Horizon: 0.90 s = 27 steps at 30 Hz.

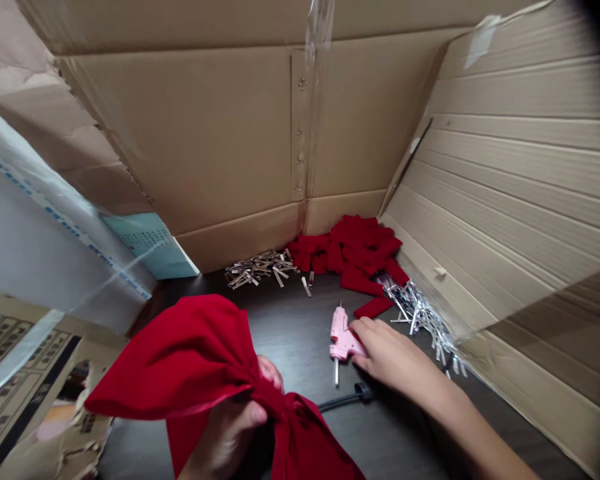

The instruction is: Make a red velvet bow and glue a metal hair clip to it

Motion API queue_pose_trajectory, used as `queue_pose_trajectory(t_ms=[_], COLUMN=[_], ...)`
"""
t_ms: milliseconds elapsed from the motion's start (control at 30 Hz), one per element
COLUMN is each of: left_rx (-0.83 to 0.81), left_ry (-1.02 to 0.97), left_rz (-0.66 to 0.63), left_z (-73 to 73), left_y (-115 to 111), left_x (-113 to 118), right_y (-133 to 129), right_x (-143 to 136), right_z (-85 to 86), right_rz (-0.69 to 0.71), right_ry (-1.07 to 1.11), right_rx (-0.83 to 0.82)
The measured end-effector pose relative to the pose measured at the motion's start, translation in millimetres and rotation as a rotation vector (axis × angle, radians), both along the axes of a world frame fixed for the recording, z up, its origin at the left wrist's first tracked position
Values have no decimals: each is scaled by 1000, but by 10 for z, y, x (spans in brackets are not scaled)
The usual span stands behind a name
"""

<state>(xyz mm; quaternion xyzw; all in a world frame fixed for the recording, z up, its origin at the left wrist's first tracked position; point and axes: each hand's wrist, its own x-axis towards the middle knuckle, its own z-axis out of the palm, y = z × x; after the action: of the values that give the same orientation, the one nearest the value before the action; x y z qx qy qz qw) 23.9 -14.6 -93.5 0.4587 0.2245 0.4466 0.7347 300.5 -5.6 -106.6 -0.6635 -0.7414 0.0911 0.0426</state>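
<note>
A large red fabric bow [180, 363] fills the lower left, and my left hand [235, 423] is closed around its middle knot, thumb in front and fingers behind. Right of it, a pink glue gun [341, 337] lies on the dark table [300, 320], nozzle pointing away and a clear glue stick out of its back end. My right hand [373, 343] has its fingers closed on the glue gun's handle. Red fabric strips [363, 247] are heaped beyond the gun.
Metal clips [260, 267] lie in a pile at the back. Silvery twist ties [423, 317] run along the right wall. Cardboard walls [220, 140] enclose the table. A black cable [343, 401] and a light blue booklet [153, 243] are also there.
</note>
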Motion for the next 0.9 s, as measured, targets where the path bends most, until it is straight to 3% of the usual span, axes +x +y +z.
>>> queue_pose_trajectory(t_ms=[233, 433, 567, 667, 767, 833, 900], left_rx=[-61, -76, -87, -131, -193, -237, -270], left_ry=[-18, -96, -117, -164, -226, -250, -257], left_rz=[-36, -39, -23, -31, -79, -101, -88], left_z=[-3, -48, -57, -59, -69, -92, -132], left_y=[13, 15, 1, 7, 30, 53, 80], left_x=[-1, -3, -15, -25, -32, -38, -40], right_y=[5, -79, -135, -107, -35, -32, -111], right_x=[-22, 104, 73, 33, -15, -65, -126], right_z=[-5, 157, 259, 403, 586, 670, 681], right_rz=[35, 75, 50, -49, 5, 47, 91], right_ry=[-19, 249, 621, 1125, 1578, 1738, 1717], right_rx=[123, 290, 306, 128, 37, 8, -126])
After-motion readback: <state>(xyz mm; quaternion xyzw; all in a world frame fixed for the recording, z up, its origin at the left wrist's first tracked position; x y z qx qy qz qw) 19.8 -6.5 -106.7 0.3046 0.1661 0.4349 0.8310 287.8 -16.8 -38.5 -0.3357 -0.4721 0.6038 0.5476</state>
